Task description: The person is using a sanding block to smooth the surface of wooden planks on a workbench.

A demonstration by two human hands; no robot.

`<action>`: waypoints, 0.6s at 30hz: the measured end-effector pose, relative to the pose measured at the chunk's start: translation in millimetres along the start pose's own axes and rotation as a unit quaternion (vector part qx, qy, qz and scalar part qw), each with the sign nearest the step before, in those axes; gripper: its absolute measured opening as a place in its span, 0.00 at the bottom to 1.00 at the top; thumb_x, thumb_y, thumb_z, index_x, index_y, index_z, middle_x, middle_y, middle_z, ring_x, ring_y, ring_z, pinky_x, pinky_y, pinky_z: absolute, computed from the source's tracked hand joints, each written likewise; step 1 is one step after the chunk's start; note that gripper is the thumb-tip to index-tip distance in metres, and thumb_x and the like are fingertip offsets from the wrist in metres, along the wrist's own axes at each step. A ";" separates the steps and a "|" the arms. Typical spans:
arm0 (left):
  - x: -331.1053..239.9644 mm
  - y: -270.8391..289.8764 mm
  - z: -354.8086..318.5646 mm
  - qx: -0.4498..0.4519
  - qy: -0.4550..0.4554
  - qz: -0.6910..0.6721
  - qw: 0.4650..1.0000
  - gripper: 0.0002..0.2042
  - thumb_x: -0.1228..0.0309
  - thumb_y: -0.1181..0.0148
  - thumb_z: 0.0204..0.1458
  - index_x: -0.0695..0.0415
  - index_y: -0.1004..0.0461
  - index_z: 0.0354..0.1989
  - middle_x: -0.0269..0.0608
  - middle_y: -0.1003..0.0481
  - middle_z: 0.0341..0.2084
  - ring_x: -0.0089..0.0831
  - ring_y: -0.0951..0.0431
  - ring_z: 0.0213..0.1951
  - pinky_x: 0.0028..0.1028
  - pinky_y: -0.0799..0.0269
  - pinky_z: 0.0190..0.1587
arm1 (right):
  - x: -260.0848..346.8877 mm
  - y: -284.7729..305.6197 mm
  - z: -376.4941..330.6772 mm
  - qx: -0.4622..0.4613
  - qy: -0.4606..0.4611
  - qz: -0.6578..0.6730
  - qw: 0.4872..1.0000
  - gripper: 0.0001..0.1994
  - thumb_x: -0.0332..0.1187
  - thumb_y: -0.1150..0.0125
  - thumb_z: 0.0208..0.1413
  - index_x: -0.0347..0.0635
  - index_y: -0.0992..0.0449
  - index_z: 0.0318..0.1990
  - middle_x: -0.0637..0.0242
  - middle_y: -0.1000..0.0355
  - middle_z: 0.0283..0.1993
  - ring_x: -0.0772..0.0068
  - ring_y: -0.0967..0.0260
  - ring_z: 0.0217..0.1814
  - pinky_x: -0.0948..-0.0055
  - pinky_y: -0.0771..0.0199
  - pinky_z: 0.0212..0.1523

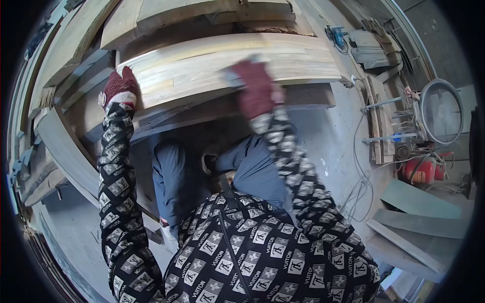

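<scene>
A pale wooden board (202, 63) made of joined strips lies crosswise in front of me on a stack of rough timber. At its left end, my left hand (120, 87), in a maroon knitted glove, rests against the edge with fingers stretched away from me and apart. My right hand (255, 88), gloved alike and smeared by motion, is over the board's near edge, right of the middle. Its fingers are closed on a flat grey piece (232, 77), too blurred to name more exactly.
Thick rough planks (172, 15) lie beyond the board, with more timber at the left. On the right are a blue power tool (336, 36), loose cables (359, 187), a round metal-rimmed frame (441, 111), a red tank (422, 170) and offcuts (404, 245) on the floor.
</scene>
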State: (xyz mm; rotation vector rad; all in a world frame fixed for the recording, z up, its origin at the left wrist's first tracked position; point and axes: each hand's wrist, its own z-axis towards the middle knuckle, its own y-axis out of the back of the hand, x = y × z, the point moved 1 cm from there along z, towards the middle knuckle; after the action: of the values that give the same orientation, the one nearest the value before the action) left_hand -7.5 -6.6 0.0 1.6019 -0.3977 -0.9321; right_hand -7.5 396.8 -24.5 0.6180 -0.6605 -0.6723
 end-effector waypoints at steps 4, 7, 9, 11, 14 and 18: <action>-3.0 13.7 -28.7 0.005 0.000 0.013 1.000 0.31 0.46 0.62 0.58 0.61 0.33 0.55 0.60 0.29 0.52 0.55 0.31 0.55 0.45 0.39 0.59 | -82.3 88.4 -15.1 -0.010 -0.128 -0.120 0.984 0.13 0.32 0.43 0.54 0.52 0.25 0.49 0.59 0.25 0.46 0.53 0.29 0.50 0.60 0.29 0.50; -8.0 11.1 -22.8 0.009 -0.004 0.013 1.000 0.31 0.46 0.62 0.58 0.62 0.33 0.55 0.60 0.29 0.51 0.56 0.30 0.55 0.45 0.39 0.58 | -112.4 82.1 -5.5 -0.024 -0.209 -0.182 0.961 0.12 0.36 0.44 0.58 0.54 0.25 0.49 0.59 0.25 0.44 0.54 0.28 0.48 0.58 0.28 0.47; -4.7 19.2 -20.8 0.008 0.001 0.025 1.000 0.30 0.46 0.62 0.58 0.62 0.33 0.55 0.60 0.29 0.51 0.56 0.30 0.55 0.45 0.39 0.58 | -76.5 44.8 12.7 0.038 -0.302 -0.272 0.913 0.11 0.37 0.46 0.59 0.54 0.25 0.49 0.59 0.25 0.43 0.53 0.28 0.44 0.57 0.27 0.41; -8.7 23.4 -20.1 0.003 -0.006 0.024 1.000 0.30 0.46 0.62 0.58 0.62 0.33 0.55 0.61 0.29 0.51 0.56 0.30 0.54 0.45 0.39 0.58 | -0.3 -7.2 13.1 -0.072 -0.031 -0.234 0.969 0.11 0.35 0.46 0.55 0.48 0.24 0.45 0.59 0.26 0.39 0.50 0.32 0.42 0.56 0.31 0.47; -24.1 -7.7 -18.3 -0.018 -0.021 -0.002 1.000 0.29 0.46 0.60 0.57 0.60 0.30 0.52 0.59 0.27 0.48 0.55 0.28 0.52 0.46 0.36 0.56 | 65.1 -41.8 0.3 -0.069 -0.008 -0.042 0.997 0.18 0.36 0.45 0.52 0.39 0.27 0.51 0.48 0.28 0.50 0.44 0.35 0.56 0.57 0.39 0.62; 1.0 21.6 -24.2 -0.009 0.005 -0.003 1.000 0.30 0.46 0.61 0.58 0.61 0.33 0.54 0.61 0.30 0.52 0.56 0.32 0.56 0.45 0.40 0.59 | 90.3 -43.3 5.0 0.006 0.051 0.098 0.994 0.16 0.30 0.45 0.51 0.46 0.24 0.48 0.54 0.27 0.49 0.51 0.33 0.58 0.59 0.40 0.64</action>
State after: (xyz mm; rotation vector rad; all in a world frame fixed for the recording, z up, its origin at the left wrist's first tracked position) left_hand 16.3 3.1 19.8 1.5915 -0.3767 -0.9285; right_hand 27.8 303.0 -20.5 0.5858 -0.6213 -0.4518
